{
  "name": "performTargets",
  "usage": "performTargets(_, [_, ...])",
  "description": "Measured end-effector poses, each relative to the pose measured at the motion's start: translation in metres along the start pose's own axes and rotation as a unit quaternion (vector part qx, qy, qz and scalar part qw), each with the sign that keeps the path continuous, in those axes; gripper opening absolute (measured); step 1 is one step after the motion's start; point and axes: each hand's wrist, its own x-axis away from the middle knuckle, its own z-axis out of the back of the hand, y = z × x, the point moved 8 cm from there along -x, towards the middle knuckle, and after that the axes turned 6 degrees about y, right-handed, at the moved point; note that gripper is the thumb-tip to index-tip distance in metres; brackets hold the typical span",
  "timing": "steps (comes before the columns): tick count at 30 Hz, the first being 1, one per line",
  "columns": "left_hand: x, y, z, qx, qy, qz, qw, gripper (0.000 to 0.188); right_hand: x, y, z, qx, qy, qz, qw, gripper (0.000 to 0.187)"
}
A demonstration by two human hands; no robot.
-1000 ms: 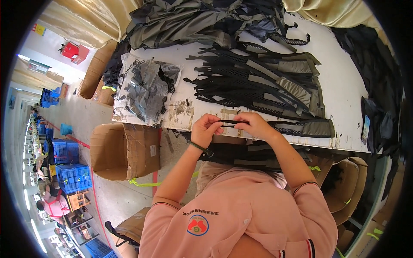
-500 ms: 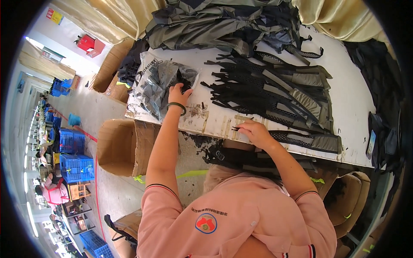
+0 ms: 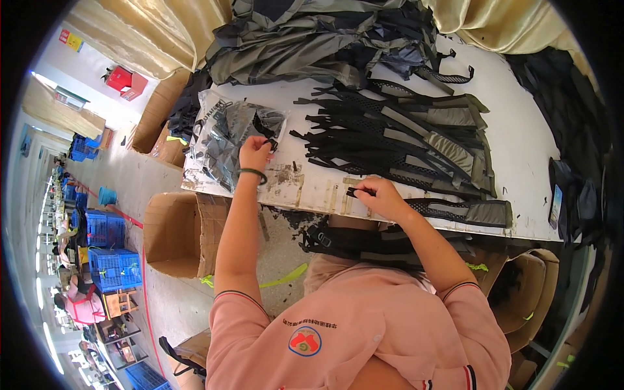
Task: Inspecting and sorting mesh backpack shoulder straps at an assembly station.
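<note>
My left hand (image 3: 255, 153) is closed, pinching a small black piece (image 3: 271, 145), too small to name surely, at the edge of a clear plastic bag (image 3: 218, 140) with dark pieces inside. At the table's front edge my right hand (image 3: 382, 197) pinches the narrow black end of a mesh strap (image 3: 448, 210); the strap runs right, beneath my wrist, to a grey panel. Beyond it lies a fanned stack of similar black mesh straps (image 3: 396, 140) with grey panels.
Grey and black fabric (image 3: 312, 49) is heaped at the table's back. Dark garments (image 3: 572, 143) hang over the right end. An open cardboard box (image 3: 175, 234) stands on the floor at left, another box (image 3: 530, 292) at lower right. Blue crates (image 3: 114, 266) stand farther left.
My left hand has drawn back slightly from the plastic bag, and the small black piece now shows in its fingers. My right hand stays at the strap's end. The whole view has shifted slightly.
</note>
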Motion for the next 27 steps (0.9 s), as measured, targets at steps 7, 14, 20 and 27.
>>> performTargets(7, [0.164, 0.027, -0.111, 0.490, -0.261, 0.238, 0.797, 0.017, 0.005, -0.037, 0.005, -0.141, -0.014, -0.019, 0.990, 0.015])
performTargets(14, [0.221, 0.031, -0.162, 0.573, -0.326, 0.352, 0.665, 0.021, 0.018, -0.039, 0.014, -0.193, -0.015, -0.032, 0.981, 0.012])
performTargets(20, [0.231, 0.040, -0.168, 0.522, -0.325, 0.365, 0.699, 0.022, 0.024, -0.065, 0.024, -0.059, -0.015, 0.116, 0.991, 0.012])
performTargets(27, [0.234, 0.029, -0.171, 0.490, -0.325, 0.379, 0.715, 0.021, 0.029, -0.079, 0.028, 0.071, -0.053, 0.186, 0.979, 0.012])
